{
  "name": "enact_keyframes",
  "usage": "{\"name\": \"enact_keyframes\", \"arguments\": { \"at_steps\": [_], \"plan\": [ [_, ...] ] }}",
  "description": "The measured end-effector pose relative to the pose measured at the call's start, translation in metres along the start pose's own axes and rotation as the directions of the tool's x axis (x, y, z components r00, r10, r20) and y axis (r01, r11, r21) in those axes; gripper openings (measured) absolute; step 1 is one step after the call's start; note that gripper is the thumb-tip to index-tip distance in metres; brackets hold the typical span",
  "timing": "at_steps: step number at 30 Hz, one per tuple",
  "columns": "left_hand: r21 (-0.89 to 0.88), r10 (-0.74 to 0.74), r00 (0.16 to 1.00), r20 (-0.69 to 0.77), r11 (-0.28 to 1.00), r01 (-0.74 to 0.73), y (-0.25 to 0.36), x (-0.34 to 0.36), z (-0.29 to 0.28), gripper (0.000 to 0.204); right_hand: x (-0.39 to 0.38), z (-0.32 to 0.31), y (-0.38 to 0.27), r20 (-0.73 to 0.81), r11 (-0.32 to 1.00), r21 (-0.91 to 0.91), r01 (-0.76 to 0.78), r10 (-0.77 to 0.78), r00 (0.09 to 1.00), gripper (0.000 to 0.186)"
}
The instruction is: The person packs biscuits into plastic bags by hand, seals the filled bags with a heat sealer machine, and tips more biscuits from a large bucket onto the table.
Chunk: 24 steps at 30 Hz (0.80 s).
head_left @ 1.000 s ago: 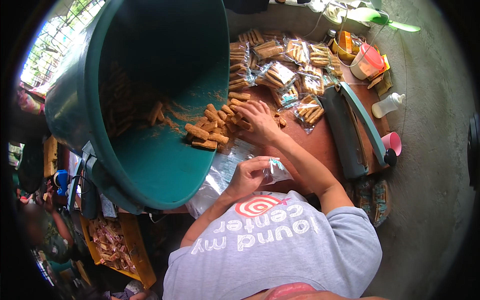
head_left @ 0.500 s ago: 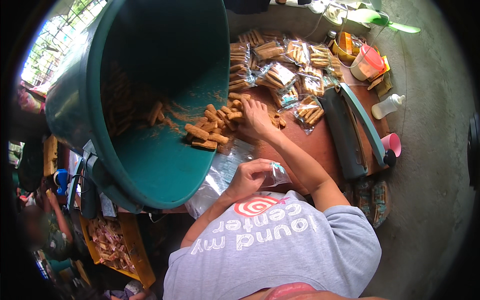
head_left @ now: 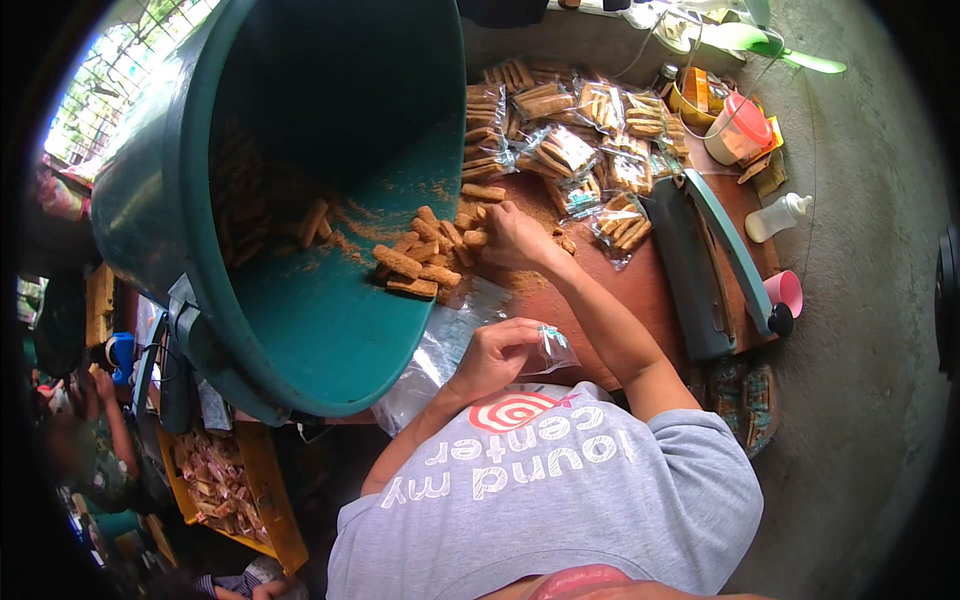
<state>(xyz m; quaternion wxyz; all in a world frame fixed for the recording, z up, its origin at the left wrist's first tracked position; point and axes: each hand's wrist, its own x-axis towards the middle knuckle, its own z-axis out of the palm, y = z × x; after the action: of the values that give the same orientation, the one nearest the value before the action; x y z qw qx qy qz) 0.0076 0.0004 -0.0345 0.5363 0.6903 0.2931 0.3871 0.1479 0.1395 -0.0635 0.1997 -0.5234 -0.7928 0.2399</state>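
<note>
My left hand (head_left: 492, 358), close to my shirt, is closed on a small clear plastic bag (head_left: 556, 350) with teal print. Beyond it, my right hand (head_left: 522, 240) has its fingers curled at the right edge of a pile of brown, crumb-coated biscuit sticks (head_left: 428, 240). The fingertips are partly hidden but seem to grip sticks there. This pile spreads over the lip of a large green tub (head_left: 330, 350) lying on its side, with more sticks in its shadowed inside. Flat, clear plastic bags (head_left: 455, 330) lie under my left wrist and beside the tub.
Several filled packs of sticks (head_left: 560, 150) are heaped at the table's back. Right of them stand a grey heat sealer (head_left: 690, 270), a lidded tub (head_left: 738, 130), a white bottle (head_left: 775, 218) and a pink cup (head_left: 785, 290). A yellow crate (head_left: 270, 490) sits lower left, near another person (head_left: 115, 440).
My right hand's fingers have curled in more at the pile's edge, and the hand has turned slightly. My left hand keeps its hold on the small bag in the same place.
</note>
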Motion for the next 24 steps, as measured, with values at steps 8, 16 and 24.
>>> {"name": "enact_keyframes", "arguments": {
  "at_steps": [8,16,24],
  "plan": [
    [-0.002,-0.002,1.000,-0.005,1.000,0.002,-0.003,-0.001,-0.001,0.028,-0.008,-0.008,0.017,-0.087,0.988,0.095,-0.121,0.129,0.988,0.038],
    [0.006,0.018,0.999,0.044,1.000,-0.019,-0.002,0.001,0.000,0.030,-0.024,0.007,-0.002,-0.196,0.990,-0.137,-0.019,-0.008,0.981,0.065],
    [0.012,-0.012,0.999,0.033,1.000,0.011,0.000,-0.001,-0.002,0.030,-0.026,-0.015,-0.010,-0.074,0.989,0.064,-0.131,0.135,0.988,0.059]
  ]
}}
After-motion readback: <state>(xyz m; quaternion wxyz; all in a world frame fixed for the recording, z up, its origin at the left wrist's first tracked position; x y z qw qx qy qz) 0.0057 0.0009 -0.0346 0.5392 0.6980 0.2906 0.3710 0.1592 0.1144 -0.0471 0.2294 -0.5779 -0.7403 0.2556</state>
